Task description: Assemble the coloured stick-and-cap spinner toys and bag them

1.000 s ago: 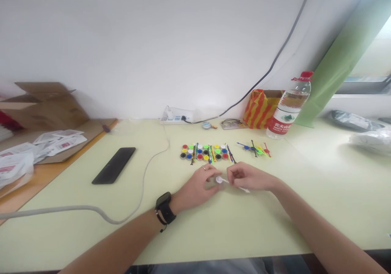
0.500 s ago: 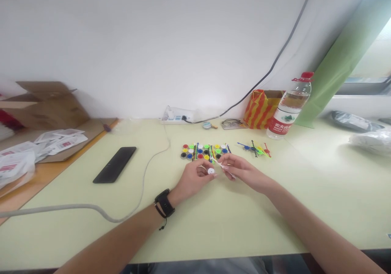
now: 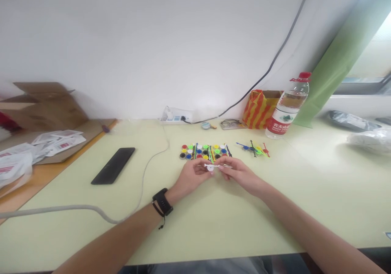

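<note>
Middle of the frame, left hand: thumb and fingertips pinched on a white disc, raised toward the other hand.
Right hand: thumb and fingers closed on a thin white rod, which lies nearly level and crosses the upper part of the disc in view; whether the two are joined, I cannot tell.
Both hands: close together, fingertips near each other, just below the colored rows.
Colored discs: center of the frame, in short rows of red, yellow, blue, green, white and black; the nearest are partly hidden behind the fingers.
Colored rods: thin, laid in bundles between and beside the disc groups.
Arrow-ended pieces: right of center, blue, black, yellow and red, lying across one another with discs among them.
Watch: black, on the left wrist.
Worktop: pale green, filling the lower frame.
Black slab: left of center, lying flat, with a pale cable curving to its right and below it.
Bottle: right of the frame, red-capped, upright beside a striped bag.
Cardboard box: left edge, flaps open, behind white packets.
</note>
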Demonstrator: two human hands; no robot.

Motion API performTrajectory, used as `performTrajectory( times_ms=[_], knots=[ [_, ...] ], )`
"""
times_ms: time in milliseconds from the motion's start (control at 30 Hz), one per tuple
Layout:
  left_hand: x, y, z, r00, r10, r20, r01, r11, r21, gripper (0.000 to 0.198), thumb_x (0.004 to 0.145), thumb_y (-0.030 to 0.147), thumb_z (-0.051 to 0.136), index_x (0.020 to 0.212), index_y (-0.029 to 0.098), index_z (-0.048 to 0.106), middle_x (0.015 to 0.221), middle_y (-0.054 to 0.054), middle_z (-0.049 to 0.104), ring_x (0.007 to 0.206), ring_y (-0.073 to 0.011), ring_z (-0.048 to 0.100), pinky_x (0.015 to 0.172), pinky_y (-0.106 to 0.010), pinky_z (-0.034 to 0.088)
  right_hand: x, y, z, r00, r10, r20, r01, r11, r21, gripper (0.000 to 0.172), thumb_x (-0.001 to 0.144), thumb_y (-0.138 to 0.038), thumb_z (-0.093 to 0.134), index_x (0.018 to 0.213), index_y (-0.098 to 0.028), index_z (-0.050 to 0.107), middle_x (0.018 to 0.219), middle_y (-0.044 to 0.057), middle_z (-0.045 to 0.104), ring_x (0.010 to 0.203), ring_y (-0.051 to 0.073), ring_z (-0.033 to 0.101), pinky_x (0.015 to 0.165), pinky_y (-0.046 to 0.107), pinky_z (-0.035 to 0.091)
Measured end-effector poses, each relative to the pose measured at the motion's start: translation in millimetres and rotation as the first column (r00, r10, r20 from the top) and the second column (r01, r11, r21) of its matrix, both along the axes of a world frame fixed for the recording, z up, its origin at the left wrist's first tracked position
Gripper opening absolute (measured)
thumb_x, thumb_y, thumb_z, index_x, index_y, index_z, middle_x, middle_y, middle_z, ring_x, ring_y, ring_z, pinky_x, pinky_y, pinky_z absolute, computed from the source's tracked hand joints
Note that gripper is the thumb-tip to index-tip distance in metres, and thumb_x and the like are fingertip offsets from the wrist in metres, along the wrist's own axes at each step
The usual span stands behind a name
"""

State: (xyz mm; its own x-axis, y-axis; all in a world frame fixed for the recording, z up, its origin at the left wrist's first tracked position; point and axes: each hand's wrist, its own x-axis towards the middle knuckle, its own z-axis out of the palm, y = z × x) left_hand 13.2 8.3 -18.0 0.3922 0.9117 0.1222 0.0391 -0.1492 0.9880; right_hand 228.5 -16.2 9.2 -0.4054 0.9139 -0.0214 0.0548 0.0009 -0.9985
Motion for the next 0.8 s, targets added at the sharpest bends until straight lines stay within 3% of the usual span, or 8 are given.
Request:
performTrajectory(
  times_ms=[200, 367, 467, 633, 800],
  knots=[
    [2, -3, 4.6, 0.998, -0.056, 0.013, 0.056, 0.998, -0.009, 0.034, 0.080, 0.032, 0.082, 0.107, 0.015, 0.071, 0.104, -0.011, 0.077, 0.096, -0.0248, 0.075, 0.091, -0.038, 0.060, -5, -2, -0.1, 0.996, 0.063, -0.067, -0.061, 0.997, 0.036, 0.033, 0.097, -0.052, 0.058, 0.111, -0.022, 0.062, 0.081, 0.000, 0.056, 0.067, 0.013, 0.050, 0.068, 0.031, 0.042],
    [3, -6, 7.5, 0.996, -0.084, 0.042, 0.082, 0.996, 0.037, 0.032, 0.081, 0.032, 0.082, 0.107, 0.014, 0.073, 0.109, -0.012, 0.075, 0.101, -0.0256, 0.073, 0.094, -0.039, 0.060, -10, -6, -1.9, 0.992, 0.096, -0.082, -0.093, 0.995, 0.037, 0.031, 0.100, -0.054, 0.052, 0.112, -0.026, 0.046, 0.072, -0.006, 0.043, 0.061, 0.012, 0.035, 0.058, 0.026, 0.029],
    [3, -8, 10.3, 0.994, -0.108, 0.035, 0.105, 0.993, 0.057, 0.029, 0.083, 0.033, 0.080, 0.106, 0.016, 0.074, 0.111, -0.011, 0.075, 0.103, -0.0244, 0.072, 0.095, -0.038, 0.059, -12, -7, -4.7, 0.997, 0.077, -0.017, -0.075, 0.992, 0.102, 0.030, 0.102, -0.055, 0.047, 0.111, -0.027, 0.039, 0.077, -0.005, 0.046, 0.062, 0.013, 0.032, 0.059, 0.027, 0.027],
    [2, -8, 11.4, 0.998, -0.060, -0.007, 0.060, 0.995, 0.074, 0.024, 0.087, 0.036, 0.075, 0.102, 0.018, 0.074, 0.104, -0.009, 0.076, 0.099, -0.0228, 0.072, 0.090, -0.035, 0.059, -11, -5, -11.6, 0.989, -0.037, 0.143, -0.005, 0.959, 0.284, 0.024, 0.104, -0.049, 0.044, 0.109, -0.026, 0.042, 0.075, -0.005, 0.043, 0.065, 0.014, 0.036, 0.062, 0.028, 0.031],
    [0, -6, 8.2, 0.999, -0.043, 0.021, 0.041, 0.995, 0.088, 0.023, 0.084, 0.035, 0.078, 0.099, 0.017, 0.074, 0.102, -0.009, 0.076, 0.097, -0.0225, 0.072, 0.092, -0.037, 0.059, -7, -1, -12.0, 0.988, -0.058, 0.141, 0.011, 0.950, 0.311, 0.025, 0.103, -0.048, 0.046, 0.112, -0.024, 0.047, 0.079, -0.003, 0.044, 0.069, 0.015, 0.041, 0.064, 0.029, 0.035]
  ],
)
